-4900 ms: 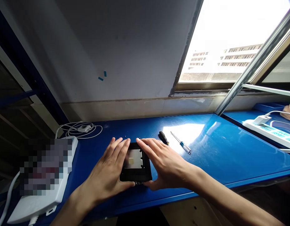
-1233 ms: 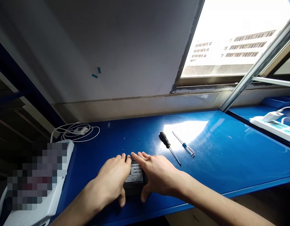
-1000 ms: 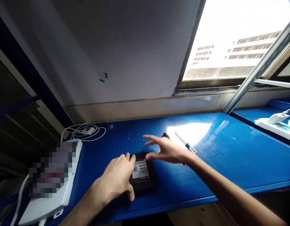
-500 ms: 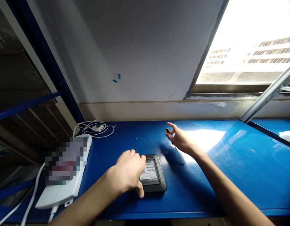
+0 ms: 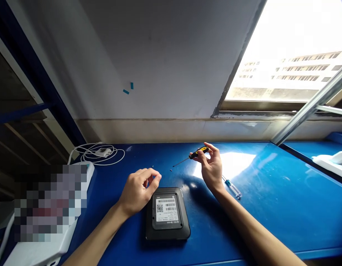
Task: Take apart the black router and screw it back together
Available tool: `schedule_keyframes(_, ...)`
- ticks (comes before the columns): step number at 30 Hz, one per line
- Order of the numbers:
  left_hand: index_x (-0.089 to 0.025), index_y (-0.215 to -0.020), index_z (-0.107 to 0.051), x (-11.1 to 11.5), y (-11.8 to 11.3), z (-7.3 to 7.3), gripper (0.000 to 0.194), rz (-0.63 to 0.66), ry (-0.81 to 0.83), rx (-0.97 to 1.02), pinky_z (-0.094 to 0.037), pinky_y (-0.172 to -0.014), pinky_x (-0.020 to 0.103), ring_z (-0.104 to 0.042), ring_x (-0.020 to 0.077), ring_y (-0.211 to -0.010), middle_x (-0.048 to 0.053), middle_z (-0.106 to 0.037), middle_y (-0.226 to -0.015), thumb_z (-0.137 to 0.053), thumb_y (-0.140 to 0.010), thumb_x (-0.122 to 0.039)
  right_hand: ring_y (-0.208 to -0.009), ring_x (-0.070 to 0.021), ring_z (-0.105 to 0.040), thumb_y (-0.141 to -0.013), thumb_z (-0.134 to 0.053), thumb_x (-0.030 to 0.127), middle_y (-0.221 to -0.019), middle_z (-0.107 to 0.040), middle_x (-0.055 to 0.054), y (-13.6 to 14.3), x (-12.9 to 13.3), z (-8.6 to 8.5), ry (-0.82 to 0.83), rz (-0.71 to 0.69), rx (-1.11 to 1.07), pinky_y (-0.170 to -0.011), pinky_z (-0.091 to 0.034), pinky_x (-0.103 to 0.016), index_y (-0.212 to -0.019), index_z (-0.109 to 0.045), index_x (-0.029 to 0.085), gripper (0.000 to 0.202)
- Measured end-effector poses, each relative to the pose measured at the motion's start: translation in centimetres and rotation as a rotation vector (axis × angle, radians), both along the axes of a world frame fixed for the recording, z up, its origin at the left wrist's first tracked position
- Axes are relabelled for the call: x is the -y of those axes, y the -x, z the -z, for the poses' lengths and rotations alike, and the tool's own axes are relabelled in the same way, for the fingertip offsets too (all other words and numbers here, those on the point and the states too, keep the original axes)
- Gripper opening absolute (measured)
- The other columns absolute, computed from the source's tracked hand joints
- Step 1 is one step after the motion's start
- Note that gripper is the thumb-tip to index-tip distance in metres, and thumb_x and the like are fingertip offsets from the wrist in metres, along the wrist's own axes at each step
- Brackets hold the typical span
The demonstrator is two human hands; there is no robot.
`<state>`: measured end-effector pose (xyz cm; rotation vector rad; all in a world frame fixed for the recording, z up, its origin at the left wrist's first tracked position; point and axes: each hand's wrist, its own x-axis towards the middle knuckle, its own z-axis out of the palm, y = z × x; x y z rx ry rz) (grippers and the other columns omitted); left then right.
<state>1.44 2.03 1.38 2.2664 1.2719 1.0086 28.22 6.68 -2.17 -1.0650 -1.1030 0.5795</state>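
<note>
A black-and-yellow screwdriver (image 5: pixel 199 152) is gripped between the thumb and fingers of my right hand (image 5: pixel 211 168). Its thin shaft slants down to the left, with the tip close to a small screw (image 5: pixel 171 170) on the blue table. My left hand (image 5: pixel 138 190) is closed in a pinch at the upper left corner of a black box-like device (image 5: pixel 168 233). Whatever sits between that thumb and forefinger, if anything, is too small to make out. The device lies flat, with a white printed label (image 5: pixel 166 210) facing up.
Right of my right wrist lies a second screwdriver (image 5: pixel 232 187) with a clear blue handle. Another tiny piece (image 5: pixel 152 166) is on the table. At left are a coiled white cable (image 5: pixel 104 152) and a white power strip (image 5: pixel 89 173). A metal post (image 5: pixel 298 111) stands at right.
My left hand has come off the device and closed into a pinch. The screwdriver in my right hand has swung round, its tip now pointing left. The blue-handled screwdriver has come into view.
</note>
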Motion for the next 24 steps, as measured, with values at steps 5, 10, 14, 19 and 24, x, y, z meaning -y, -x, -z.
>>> schedule_keyframes(5,-0.021,-0.079,-0.069,-0.14,-0.03,0.21,0.033,-0.049,-0.005,0.105,-0.040,-0.053,0.023,-0.049,0.0113,-0.050,-0.005,-0.058,-0.057,-0.053,-0.100,-0.041,-0.084,-0.0189,-0.079,-0.091,-0.070,0.050,-0.108,-0.056,0.001,0.19,0.22,0.14,-0.001,-0.023,-0.035,-0.090,-0.067,-0.046,-0.129,-0.050,0.029,0.048)
schedule_keyframes(10,-0.020,-0.079,-0.070,-0.26,-0.18,0.63,0.032,-0.050,0.003,0.135,-0.036,-0.050,0.021,-0.044,0.0101,-0.047,-0.006,-0.051,-0.053,-0.054,-0.099,-0.040,-0.083,-0.0178,-0.078,-0.092,-0.068,0.051,-0.110,-0.057,0.000,0.39,0.42,-0.08,0.001,-0.017,-0.003,-0.094,-0.065,-0.047,-0.130,-0.048,0.030,0.048)
schedule_keyframes(14,-0.021,-0.077,-0.069,-0.17,-0.39,0.60,0.033,-0.038,0.007,0.136,-0.035,-0.049,0.021,-0.043,0.0101,-0.046,-0.007,-0.049,-0.052,-0.053,-0.098,-0.040,-0.084,-0.0182,-0.078,-0.092,-0.065,0.054,-0.110,-0.056,0.000,0.45,0.40,0.01,0.019,-0.019,0.031,-0.093,-0.065,-0.047,-0.130,-0.047,0.029,0.048)
schedule_keyframes(19,-0.020,-0.075,-0.069,-0.08,-0.74,0.55,0.032,-0.017,0.008,0.127,-0.034,-0.048,0.021,-0.041,0.0099,-0.046,-0.007,-0.044,-0.050,-0.053,-0.097,-0.039,-0.089,-0.0198,-0.078,-0.092,-0.064,0.054,-0.113,-0.055,-0.001,0.66,0.40,0.17,0.042,-0.027,0.057,-0.091,-0.065,-0.045,-0.131,-0.047,0.029,0.049)
schedule_keyframes(24,-0.020,-0.075,-0.068,-0.12,-0.77,0.83,0.033,-0.006,0.005,0.109,-0.034,-0.049,0.021,-0.042,0.0097,-0.046,-0.007,-0.046,-0.051,-0.053,-0.098,-0.039,-0.087,-0.0193,-0.078,-0.090,-0.068,0.053,-0.111,-0.056,0.000,0.69,0.50,-0.03,0.043,-0.034,-0.002,-0.093,-0.064,-0.047,-0.129,-0.049,0.029,0.049)
